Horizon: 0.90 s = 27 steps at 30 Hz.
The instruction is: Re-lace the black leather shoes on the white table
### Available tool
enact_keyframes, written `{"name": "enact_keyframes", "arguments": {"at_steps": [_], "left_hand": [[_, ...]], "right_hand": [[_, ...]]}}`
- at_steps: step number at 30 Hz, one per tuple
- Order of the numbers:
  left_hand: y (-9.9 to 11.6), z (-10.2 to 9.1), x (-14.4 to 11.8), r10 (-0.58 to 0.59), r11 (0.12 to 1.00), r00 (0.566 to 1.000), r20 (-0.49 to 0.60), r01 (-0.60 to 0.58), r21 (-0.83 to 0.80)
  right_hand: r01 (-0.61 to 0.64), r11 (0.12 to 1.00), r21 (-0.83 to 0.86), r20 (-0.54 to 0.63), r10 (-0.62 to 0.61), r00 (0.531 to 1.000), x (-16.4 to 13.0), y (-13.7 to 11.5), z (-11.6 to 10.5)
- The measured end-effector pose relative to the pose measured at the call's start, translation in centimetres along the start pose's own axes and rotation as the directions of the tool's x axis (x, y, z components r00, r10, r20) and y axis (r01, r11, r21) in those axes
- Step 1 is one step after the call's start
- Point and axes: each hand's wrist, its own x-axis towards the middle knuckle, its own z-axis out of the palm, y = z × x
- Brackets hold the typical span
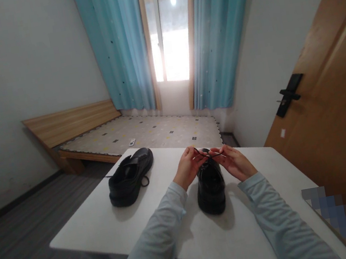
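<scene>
A black shoe (pixel 210 189) stands upright on the white table (pixel 192 245), heel toward me and toe toward the window. Over its front, my left hand (pixel 188 167) pinches a dark shoelace (pixel 216 154) on the left side. On the right side, my right hand (pixel 235 162) is closed on the same lace in a pinch. The lace runs between the two hands above the shoe. Another black shoe (pixel 128 179) rests to the left, apart from both hands, with a loop of its lace lying on the table beside it.
Beyond the table is a low bed (pixel 146 129) with a small white remote-like object (pixel 132 142) on it. A wooden door (pixel 335 89) with a black handle is on the right. Blue curtains (pixel 122 45) hang at the window. Grey floor (pixel 30 250) lies to the left.
</scene>
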Motion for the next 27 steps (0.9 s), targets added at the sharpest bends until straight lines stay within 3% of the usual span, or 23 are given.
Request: {"name": "enact_keyframes", "arguments": {"at_steps": [6,14,27], "left_hand": [[0.0,0.0,0.3,0.052,0.997,0.998,-0.041,-0.054,-0.056],[-0.4,-1.3,1.4,0.149,0.984,0.988,-0.028,-0.145,0.105],[0.1,-2.2,1.9,0.088,0.963,0.995,-0.055,-0.071,0.262]], "right_hand": [[-0.091,0.993,0.069,0.047,0.088,0.995,0.1,-0.2,-0.7],[-0.135,0.99,0.043,-0.013,0.136,0.991,0.5,-0.3,-2.3],[-0.328,0.944,-0.042,-0.047,0.326,0.944,0.5,0.4,-2.1]]}}
